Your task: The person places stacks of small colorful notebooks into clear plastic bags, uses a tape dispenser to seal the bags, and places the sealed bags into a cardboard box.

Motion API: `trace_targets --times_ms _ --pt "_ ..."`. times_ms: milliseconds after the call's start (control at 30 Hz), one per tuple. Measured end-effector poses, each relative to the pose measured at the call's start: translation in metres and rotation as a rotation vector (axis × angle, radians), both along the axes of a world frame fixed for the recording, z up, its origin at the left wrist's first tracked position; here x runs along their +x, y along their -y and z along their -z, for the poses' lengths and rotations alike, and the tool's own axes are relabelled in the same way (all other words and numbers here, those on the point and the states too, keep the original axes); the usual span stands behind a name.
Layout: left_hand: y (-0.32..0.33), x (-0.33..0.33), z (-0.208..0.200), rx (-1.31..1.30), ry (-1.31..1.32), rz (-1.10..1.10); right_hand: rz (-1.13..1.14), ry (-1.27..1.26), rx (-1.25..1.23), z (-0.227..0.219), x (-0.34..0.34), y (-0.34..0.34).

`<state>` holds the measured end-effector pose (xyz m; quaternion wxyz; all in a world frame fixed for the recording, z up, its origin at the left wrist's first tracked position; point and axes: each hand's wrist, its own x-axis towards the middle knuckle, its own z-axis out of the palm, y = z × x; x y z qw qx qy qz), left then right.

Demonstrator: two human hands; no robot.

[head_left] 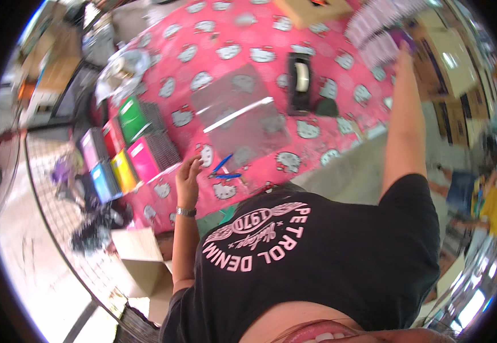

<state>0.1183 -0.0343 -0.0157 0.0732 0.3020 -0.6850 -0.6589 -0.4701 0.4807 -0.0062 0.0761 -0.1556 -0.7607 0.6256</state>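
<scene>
At the table's near edge my left hand [187, 182] hangs with its fingers loosely apart and holds nothing. Close beside it lie blue-handled snips [225, 168] and a clear plastic bag [240, 117], which is spread flat. My right arm stretches far to the upper right. There my right hand [404, 47] seems closed on a purple item [400, 36], next to stacks of pale packs [379, 48]. Its fingers are small and blurred, and the item's kind is unclear. Between my hands stands a black tape dispenser [300, 86] with a roll of tape.
Spiral notebooks [148, 157] in several colours stand in stacks at the table's left. A pink patterned cloth [225, 68] covers the table. Cardboard boxes [445, 63] pile up at the right; an open carton [140, 257] sits below left. Other people [491, 200] are at the far right.
</scene>
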Motion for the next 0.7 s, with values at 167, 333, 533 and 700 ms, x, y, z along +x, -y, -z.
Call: trace_targets --times_ms 167,333,533,700 --pt "0.061 0.036 -0.056 -0.196 -0.145 -0.383 0.43 -0.611 0.794 0.005 0.12 0.171" --pt "0.18 0.07 -0.08 -0.338 -0.326 -0.772 -0.7 -0.671 0.098 -0.015 0.313 0.459" --pt "0.326 0.097 -0.057 -0.609 -0.082 -0.789 -1.216 -0.367 0.492 -0.019 0.464 0.698" --pt "0.41 0.107 -0.033 -0.963 0.324 -0.611 -1.148 -0.26 0.863 -0.022 0.5 0.757"
